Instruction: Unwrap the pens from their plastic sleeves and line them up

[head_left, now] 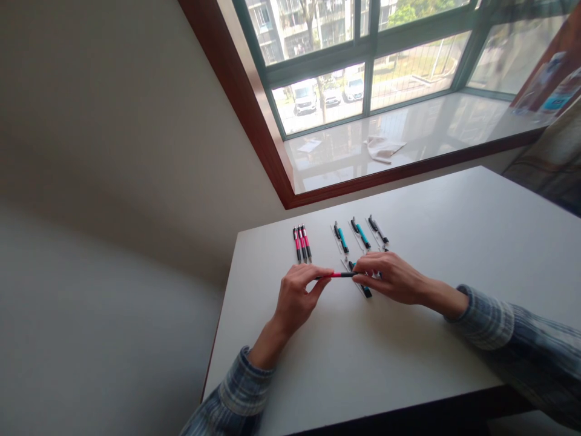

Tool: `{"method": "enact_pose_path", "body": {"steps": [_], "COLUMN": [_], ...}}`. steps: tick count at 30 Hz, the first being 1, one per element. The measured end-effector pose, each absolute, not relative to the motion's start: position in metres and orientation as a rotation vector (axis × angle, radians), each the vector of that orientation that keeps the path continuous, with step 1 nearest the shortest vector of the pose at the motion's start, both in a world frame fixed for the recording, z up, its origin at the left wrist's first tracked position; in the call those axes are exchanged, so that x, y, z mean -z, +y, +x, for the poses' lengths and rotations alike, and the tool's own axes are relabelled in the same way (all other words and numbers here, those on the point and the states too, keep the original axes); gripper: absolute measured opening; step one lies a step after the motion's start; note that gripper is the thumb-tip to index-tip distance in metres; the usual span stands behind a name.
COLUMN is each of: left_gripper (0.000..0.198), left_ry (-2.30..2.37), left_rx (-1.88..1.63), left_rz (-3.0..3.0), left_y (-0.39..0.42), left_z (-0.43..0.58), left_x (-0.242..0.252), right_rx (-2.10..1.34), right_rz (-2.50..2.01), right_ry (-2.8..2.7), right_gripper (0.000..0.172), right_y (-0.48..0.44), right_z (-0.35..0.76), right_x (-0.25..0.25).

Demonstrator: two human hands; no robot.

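Between my two hands a pink and black pen point(341, 275) is held level above the table. The fingers of my left hand point(297, 295) pinch its pink end, while my right hand point(391, 277) pinches the black end. Partly behind my right hand lie pen parts, among them a black piece point(367, 292). Three assembled pink and black pens point(302, 244) rest side by side beyond my left hand. Farther back are two disassembled teal pens point(360, 233) and a grey-black one point(378, 230), each with a thin refill alongside.
The white table point(422, 357) meets a wall point(136, 212) on the left. Behind it is a window sill point(431, 136) framed in red-brown wood, with a crumpled cloth point(384, 149) on it. Plastic bottles point(560, 94) stand at the sill's right end.
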State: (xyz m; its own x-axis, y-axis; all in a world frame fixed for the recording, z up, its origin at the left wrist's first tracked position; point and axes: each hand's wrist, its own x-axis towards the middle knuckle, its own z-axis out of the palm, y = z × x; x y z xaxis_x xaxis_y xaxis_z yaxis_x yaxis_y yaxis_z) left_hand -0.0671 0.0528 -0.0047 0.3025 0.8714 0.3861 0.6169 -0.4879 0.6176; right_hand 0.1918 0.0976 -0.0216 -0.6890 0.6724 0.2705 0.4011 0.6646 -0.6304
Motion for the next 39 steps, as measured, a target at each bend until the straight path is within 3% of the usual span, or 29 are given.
{"method": "enact_pose_path", "body": {"steps": [5,14,23,30,39], "left_gripper": [0.016,0.061,0.045,0.054,0.042], "left_ry": [1.283,0.645,0.719,0.701,0.735], "left_rx": [-1.001,-0.757,-0.764,-0.861,-0.971], "left_rz": [2.051,1.489,1.418,1.353,1.116], "left_y": [0.051,0.049,0.044,0.048,0.052], "left_z": [-0.069,-0.080,-0.077,-0.080,-0.078], "left_x": [0.002,-0.008,-0.014,-0.005,-0.001], "right_rx": [-0.676,-0.530,-0.615,-0.620,-0.960], "right_rz": [-0.827,-0.673,-0.686,-0.680,-0.669], "right_ry": [-2.336,-2.218,-2.238,-2.260,-2.199], "right_gripper": [0.019,0.010,0.012,0.016,0.020], "right_y": [0.100,0.112,0.106,0.107,0.097], "right_z": [0.196,0.209,0.205,0.206,0.192], "right_x": [0.025,0.028,0.024,0.026,0.030]}}
